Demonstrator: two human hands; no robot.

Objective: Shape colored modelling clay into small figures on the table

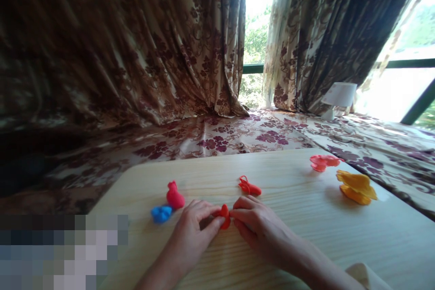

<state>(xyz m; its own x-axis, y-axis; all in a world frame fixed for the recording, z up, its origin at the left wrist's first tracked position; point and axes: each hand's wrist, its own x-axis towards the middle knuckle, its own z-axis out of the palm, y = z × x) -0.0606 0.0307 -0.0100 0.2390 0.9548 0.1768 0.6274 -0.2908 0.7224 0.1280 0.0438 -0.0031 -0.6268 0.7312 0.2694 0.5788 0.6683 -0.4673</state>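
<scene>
Both of my hands meet at a small red toy piece (224, 215) on the pale wooden table (299, 235). My left hand (193, 226) pinches it from the left with thumb and fingers closed. From the right, my right hand (253, 219) pinches the same piece, fingers curled. Just beyond my right hand lies another red piece (249, 186). A pink-red figure (174, 196) and a blue piece (161, 213) sit to the left of my left hand.
A red piece (323, 161) and an orange-yellow piece (356, 186) lie at the table's far right. Behind the table are a flowered cloth (217, 136), patterned curtains (136, 41), a small white lamp (338, 99) and a bright window.
</scene>
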